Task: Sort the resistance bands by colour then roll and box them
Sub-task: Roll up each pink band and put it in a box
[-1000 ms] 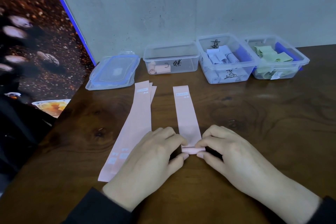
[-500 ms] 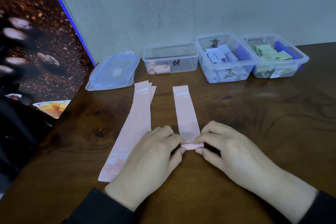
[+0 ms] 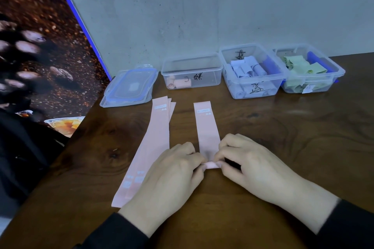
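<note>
Two hands rolling one pink band (image 3: 206, 127).
My left hand (image 3: 170, 176) and right hand (image 3: 255, 163) pinch its roll, now tighter, further up; boxing comes next.

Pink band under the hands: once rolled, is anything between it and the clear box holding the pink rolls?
Nothing visible. Both hands, left and right, pinch the near end of the flat pink resistance band. Bare wooden table lies between it and the open clear plastic box. The blue-rimmed lid sits left of that path.

A dark wooden table (image 3: 283, 157) meets a grey wall (image 3: 202, 10).
</note>
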A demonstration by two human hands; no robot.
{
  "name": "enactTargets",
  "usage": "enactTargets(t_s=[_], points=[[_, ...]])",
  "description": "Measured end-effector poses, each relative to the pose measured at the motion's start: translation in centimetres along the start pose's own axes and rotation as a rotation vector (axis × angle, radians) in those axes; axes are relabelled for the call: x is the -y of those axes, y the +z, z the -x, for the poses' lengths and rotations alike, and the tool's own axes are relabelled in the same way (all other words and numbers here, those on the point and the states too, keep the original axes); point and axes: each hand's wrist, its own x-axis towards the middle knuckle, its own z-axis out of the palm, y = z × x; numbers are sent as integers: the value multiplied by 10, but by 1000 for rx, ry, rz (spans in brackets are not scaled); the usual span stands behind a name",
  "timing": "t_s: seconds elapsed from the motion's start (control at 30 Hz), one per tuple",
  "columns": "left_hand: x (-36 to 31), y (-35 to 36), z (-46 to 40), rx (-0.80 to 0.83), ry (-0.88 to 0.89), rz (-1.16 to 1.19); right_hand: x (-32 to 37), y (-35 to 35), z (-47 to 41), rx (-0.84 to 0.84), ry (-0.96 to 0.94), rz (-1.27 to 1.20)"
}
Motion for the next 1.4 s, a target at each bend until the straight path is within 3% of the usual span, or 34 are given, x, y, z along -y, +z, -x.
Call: enactTargets(t_s=[0.13,0.43,0.67,1.4], points=[[-1,-7,-9,11,35,-30,-9,-3,-7,57,-43,-41],[13,-17,-33,205,106,-44,-20,-2,-16,56,-50,-63],[20,-4,-30,63,133,-18,-26,-4,-20,112,-51,-120],[24,-4,-30,80,70,60,-26,-1,-22,113,-27,-75]])
